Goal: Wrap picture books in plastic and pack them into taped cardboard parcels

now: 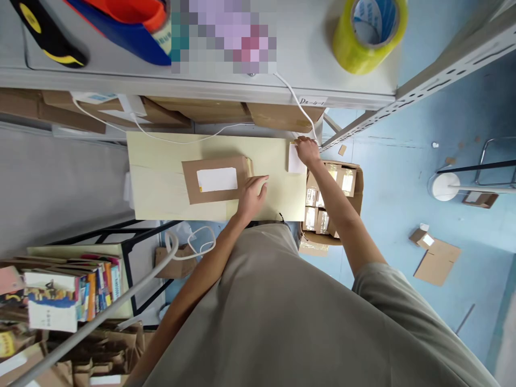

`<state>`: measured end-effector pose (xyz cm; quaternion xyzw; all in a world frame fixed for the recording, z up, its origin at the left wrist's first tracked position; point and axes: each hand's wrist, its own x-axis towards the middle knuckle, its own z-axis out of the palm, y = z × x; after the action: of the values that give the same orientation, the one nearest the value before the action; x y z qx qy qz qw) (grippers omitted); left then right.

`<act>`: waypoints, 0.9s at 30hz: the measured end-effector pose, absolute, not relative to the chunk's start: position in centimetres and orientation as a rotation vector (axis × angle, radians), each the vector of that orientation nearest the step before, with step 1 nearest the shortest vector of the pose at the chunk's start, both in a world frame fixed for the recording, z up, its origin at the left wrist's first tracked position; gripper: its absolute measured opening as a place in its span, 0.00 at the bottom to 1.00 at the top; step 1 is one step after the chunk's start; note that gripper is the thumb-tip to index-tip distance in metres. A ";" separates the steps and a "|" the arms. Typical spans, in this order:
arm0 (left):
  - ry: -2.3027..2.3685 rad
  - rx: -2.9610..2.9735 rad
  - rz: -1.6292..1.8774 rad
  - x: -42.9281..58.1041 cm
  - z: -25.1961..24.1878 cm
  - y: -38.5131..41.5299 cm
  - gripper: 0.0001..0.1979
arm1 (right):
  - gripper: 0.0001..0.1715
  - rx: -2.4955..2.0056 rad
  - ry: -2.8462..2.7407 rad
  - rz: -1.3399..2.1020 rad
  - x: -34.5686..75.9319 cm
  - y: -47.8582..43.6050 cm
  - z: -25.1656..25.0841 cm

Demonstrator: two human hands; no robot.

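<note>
A brown cardboard package [215, 180] with a white label [217, 179] lies on the pale yellow table. My left hand [250, 200] rests by the package's right end, its fingers stretched out to the right and nothing gripped in them. At the table's far right corner, my right hand [308, 151] reaches over a small white rectangular pad [295, 161]. Its fingers are curled at the pad's upper edge; what they hold, if anything, is hidden.
Above the table [161, 177] runs a grey shelf [306, 70] carrying a yellow tape roll [338, 48] and a box cutter [52, 37]. An open carton [360, 199] of small boxes stands right of the table. Books [94, 285] fill a rack at lower left, crossed by a grey pole [108, 306].
</note>
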<state>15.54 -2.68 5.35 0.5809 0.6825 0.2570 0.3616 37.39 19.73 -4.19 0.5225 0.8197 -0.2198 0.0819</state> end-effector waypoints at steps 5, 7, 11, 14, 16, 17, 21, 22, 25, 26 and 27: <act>1.761 1.501 0.651 16.1 5.0 -2.6 0.20 | 0.24 1.548 2.527 -0.592 38.0 18.6 -2.9; 1.740 1.502 0.649 16.2 4.6 -2.4 0.20 | 0.24 1.528 2.576 -0.564 38.3 17.4 -2.3; 1.666 1.495 0.592 16.7 2.7 -1.1 0.26 | 0.25 1.353 2.655 -0.562 39.9 13.4 -0.8; 1.578 1.524 0.502 17.9 0.0 0.5 0.33 | 0.26 1.195 2.681 -0.571 42.1 9.3 0.4; 1.524 1.544 0.439 19.0 -2.0 1.5 0.36 | 0.25 1.134 2.676 -0.580 43.6 6.7 1.0; 1.505 1.550 0.411 19.6 -3.0 1.9 0.37 | 0.25 1.116 2.669 -0.584 44.2 5.6 1.2; 1.484 1.582 0.271 21.1 -5.7 2.9 0.38 | 0.25 1.079 2.648 -0.560 45.6 2.9 1.2; 1.483 1.590 0.235 21.3 -6.0 3.1 0.38 | 0.26 1.074 2.650 -0.554 45.7 2.6 1.1; 1.486 1.596 0.185 21.6 -6.5 3.3 0.39 | 0.25 1.070 2.672 -0.569 45.4 2.0 0.7; 1.489 1.601 0.188 21.7 -6.7 3.4 0.40 | 0.25 1.066 2.680 -0.577 45.2 1.9 0.6; 1.492 1.611 0.198 21.7 -6.8 3.5 0.40 | 0.25 1.060 2.685 -0.580 45.1 1.8 0.5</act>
<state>21.73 3.46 -6.78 0.6518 0.6040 0.0799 0.4516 45.06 1.77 0.51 0.3582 0.9075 -0.1962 0.0983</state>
